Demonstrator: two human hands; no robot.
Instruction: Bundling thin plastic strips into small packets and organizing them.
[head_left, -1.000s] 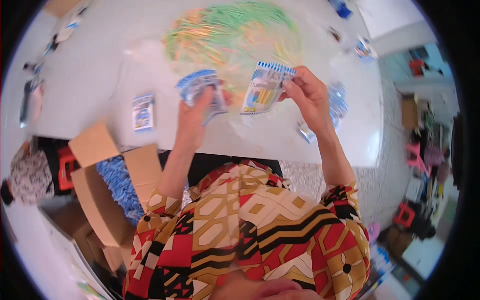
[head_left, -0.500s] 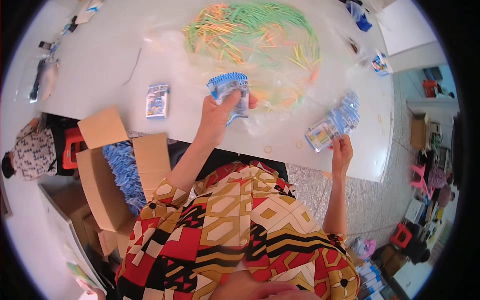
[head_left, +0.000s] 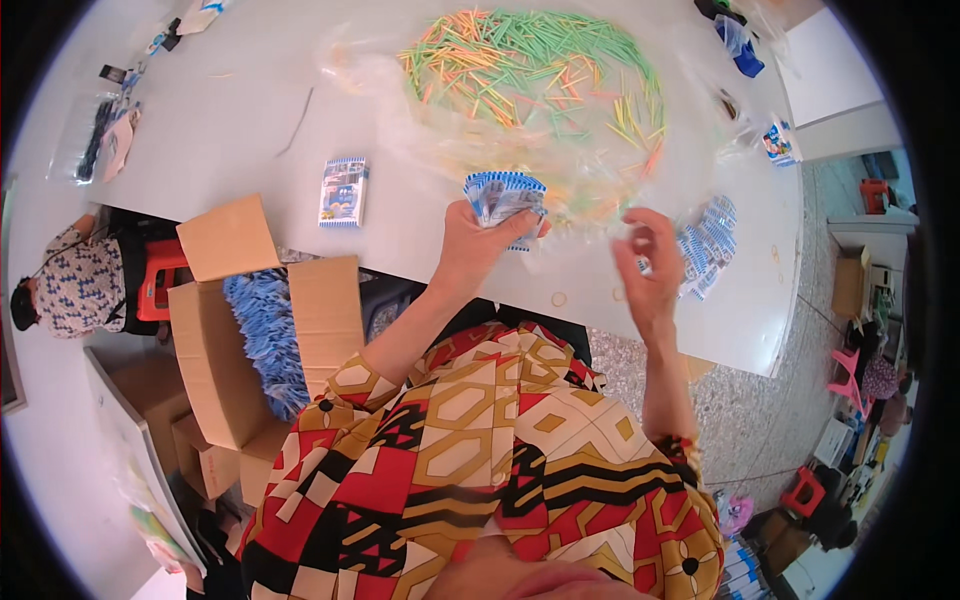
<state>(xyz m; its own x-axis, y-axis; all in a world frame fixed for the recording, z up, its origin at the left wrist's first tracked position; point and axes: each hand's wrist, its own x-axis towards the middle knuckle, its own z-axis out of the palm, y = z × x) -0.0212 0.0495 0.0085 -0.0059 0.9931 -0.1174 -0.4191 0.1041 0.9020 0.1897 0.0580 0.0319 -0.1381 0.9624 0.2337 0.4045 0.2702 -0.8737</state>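
A fanned bunch of blue-and-white packets (head_left: 505,195) is gripped in my left hand (head_left: 475,245), its thumb pressed across the front. My right hand (head_left: 655,265) hovers over the table to the right, fingers curved and apart, and nothing shows between them. Just beyond it lies a spread of similar blue-and-white packets (head_left: 710,245), partly hidden by the hand. In front of both hands, a clear plastic bag (head_left: 455,145) holds a heap of thin green, orange and yellow sticks (head_left: 545,65).
One stack of packets (head_left: 343,192) rests on the white table (head_left: 250,140) to the left. An open carton (head_left: 210,365) full of blue packets stands below the table edge. Rubber bands (head_left: 559,299) lie near the front edge. Another person (head_left: 85,285) sits at far left.
My right hand has left the spread packets, risen and moved slightly left, its fingers parting. My left hand still holds its bunch. The whole view has shifted a little.
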